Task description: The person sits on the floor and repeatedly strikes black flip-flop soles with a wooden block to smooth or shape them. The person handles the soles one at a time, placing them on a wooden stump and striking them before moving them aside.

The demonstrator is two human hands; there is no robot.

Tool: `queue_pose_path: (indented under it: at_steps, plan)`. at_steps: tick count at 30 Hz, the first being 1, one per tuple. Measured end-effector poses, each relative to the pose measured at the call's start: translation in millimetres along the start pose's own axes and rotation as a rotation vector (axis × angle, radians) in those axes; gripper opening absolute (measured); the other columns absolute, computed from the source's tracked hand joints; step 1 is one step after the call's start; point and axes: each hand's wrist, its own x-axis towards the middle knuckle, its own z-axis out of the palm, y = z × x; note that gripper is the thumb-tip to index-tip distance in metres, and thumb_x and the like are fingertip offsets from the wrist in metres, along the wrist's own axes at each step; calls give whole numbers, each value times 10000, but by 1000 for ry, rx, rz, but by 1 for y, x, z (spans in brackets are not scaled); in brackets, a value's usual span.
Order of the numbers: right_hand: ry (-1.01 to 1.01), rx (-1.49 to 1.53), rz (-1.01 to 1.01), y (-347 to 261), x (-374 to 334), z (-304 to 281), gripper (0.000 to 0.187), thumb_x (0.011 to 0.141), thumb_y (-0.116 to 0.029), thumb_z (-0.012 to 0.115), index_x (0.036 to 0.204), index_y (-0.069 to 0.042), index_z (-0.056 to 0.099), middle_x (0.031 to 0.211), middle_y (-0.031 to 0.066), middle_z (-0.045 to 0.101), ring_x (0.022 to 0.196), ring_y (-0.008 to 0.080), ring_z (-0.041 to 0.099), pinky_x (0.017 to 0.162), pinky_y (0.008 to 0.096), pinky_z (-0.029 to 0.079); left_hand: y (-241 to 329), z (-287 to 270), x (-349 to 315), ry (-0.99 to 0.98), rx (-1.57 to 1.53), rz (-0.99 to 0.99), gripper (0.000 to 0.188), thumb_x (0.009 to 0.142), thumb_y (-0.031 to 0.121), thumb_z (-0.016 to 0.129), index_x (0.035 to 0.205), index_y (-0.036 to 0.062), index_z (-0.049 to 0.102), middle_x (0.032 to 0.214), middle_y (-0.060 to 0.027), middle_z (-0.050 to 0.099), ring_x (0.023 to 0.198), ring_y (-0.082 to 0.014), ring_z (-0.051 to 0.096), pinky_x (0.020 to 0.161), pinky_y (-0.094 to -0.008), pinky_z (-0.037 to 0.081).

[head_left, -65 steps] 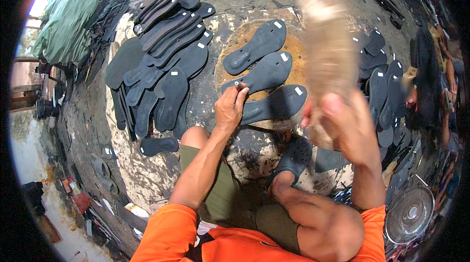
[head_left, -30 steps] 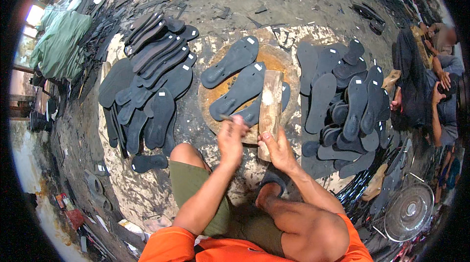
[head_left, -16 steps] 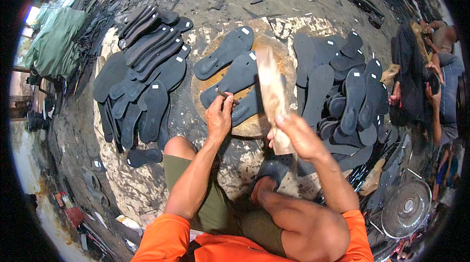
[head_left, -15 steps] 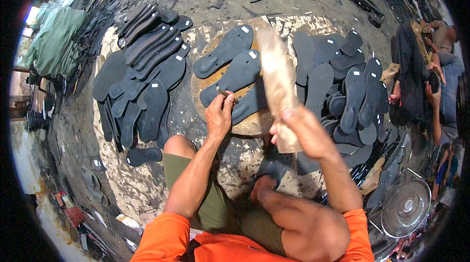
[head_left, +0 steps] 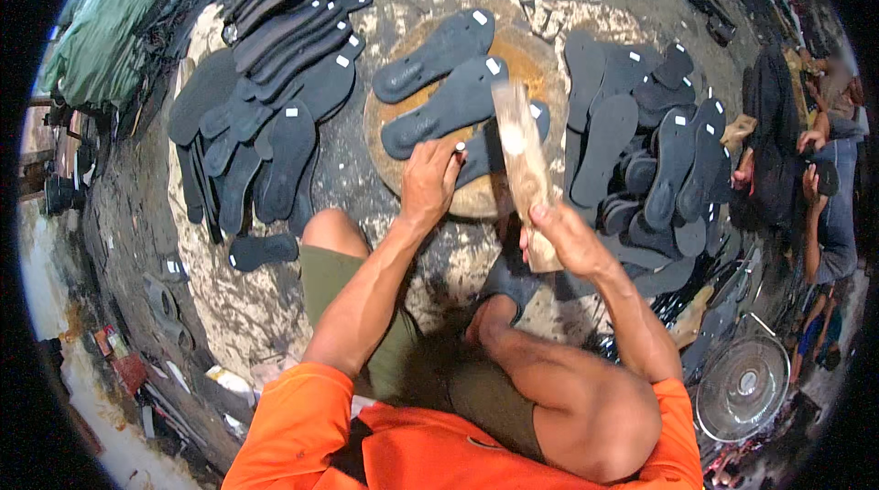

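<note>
Three black shoe soles lie on a round wooden block [head_left: 536,59]: a far sole [head_left: 435,55], a middle sole [head_left: 444,105] and a near sole [head_left: 481,160]. My left hand [head_left: 427,183] grips a short, thin punch-like tool [head_left: 460,148] over the near sole, its end facing up. Fingers hide most of the tool, and I cannot see its tip. My right hand [head_left: 569,238] is closed round the lower end of a pale wooden club [head_left: 518,137]. The club slants above the near sole, hiding part of it, beside the tool and apart from it.
Stacked black soles [head_left: 293,59] lie left of the block, and another pile [head_left: 609,147] lies to its right. A round wire fan guard [head_left: 743,389] is at lower right. Another person's hand [head_left: 810,183] holds a dark piece at far right.
The view has shifted, so the soles appear higher. The tool has moved slightly from the middle sole toward the near one and tipped more upright. My right hand has lowered the club.
</note>
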Motion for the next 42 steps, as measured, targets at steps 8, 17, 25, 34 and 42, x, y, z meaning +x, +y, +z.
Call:
queue_pose_path:
  at_steps: [8,17,25,34,42]
  plan:
    - [151,-108,-53,68,15,-3,487,1074,-471,515,1230,-10,537,877,60,636,784,127,616,709,296,523,32,-6,-26,46,-386,-522,284,1065,266,585,1108,10,699,851,-83,733,775,-137,684,719,-312,531]
    - [55,88,-36,4,-12,1,484,1084,-452,497,1237,1,574,939,83,684,780,147,672,691,305,559,30,3,-20,96,-212,-227,166,1023,173,629,1083,30,689,926,-143,704,828,-307,699,734,-384,536]
    - [292,55,-1096,-64,-81,44,769,961,-574,641,1426,13,464,948,121,655,860,220,675,789,356,562,29,2,-34,93,-128,-90,178,909,54,712,1086,41,700,994,-131,707,933,-332,679,797,-411,539]
    - [20,-322,155,73,-7,-32,721,1019,-561,554,1423,35,519,1253,176,668,1184,240,601,1045,400,453,23,14,-19,192,-457,-305,150,994,192,659,1011,47,694,1025,-77,696,900,-226,643,752,-368,566]
    - [295,-342,-237,50,9,7,683,939,-475,708,1369,23,524,1206,211,682,1152,282,655,977,399,508,62,-12,-68,-328,-280,-85,227,963,310,698,1014,89,694,918,-123,671,852,-265,663,734,-396,526]
